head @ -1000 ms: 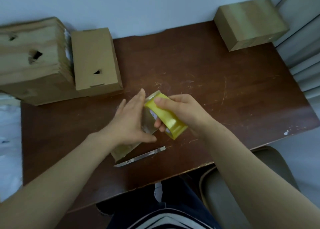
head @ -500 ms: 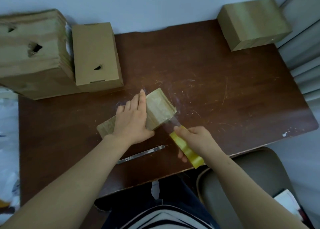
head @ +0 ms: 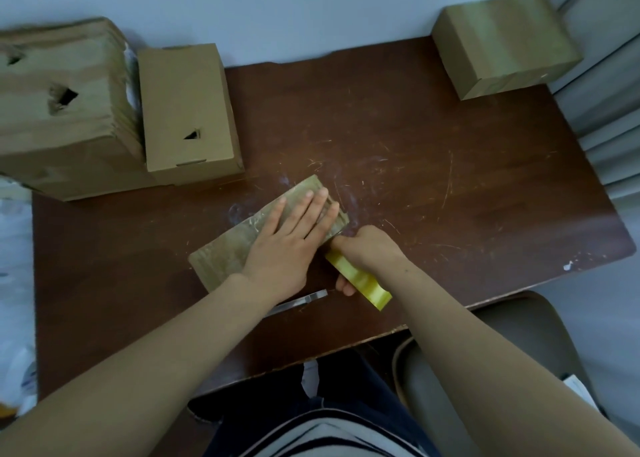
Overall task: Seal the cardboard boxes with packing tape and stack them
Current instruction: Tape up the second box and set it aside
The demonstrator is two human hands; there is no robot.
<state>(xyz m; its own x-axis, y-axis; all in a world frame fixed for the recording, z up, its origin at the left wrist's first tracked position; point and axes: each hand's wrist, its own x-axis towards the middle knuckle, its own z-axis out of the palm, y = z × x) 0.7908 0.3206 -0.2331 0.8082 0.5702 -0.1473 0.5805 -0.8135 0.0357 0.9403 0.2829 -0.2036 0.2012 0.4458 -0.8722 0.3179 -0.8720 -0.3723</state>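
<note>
A small flat cardboard box (head: 228,252) lies at an angle in the middle of the brown table (head: 450,186). My left hand (head: 294,238) presses flat on its top with straight fingers. My right hand (head: 367,252) grips a yellow roll of packing tape (head: 360,280) at the box's near right end, the roll tilted toward the table's front edge. A larger cardboard box (head: 187,110) stands at the back left, beside a big worn box (head: 59,110) with holes. Another closed box (head: 502,44) sits at the back right corner.
A metal utility knife (head: 301,301) lies on the table just in front of my left wrist. A grey chair seat (head: 519,335) stands at the right below the table edge. The wall runs along the back, with white bags at the far left.
My left hand has slid along the box top toward its right end. My right hand has brought the tape roll back up close to the box end.
</note>
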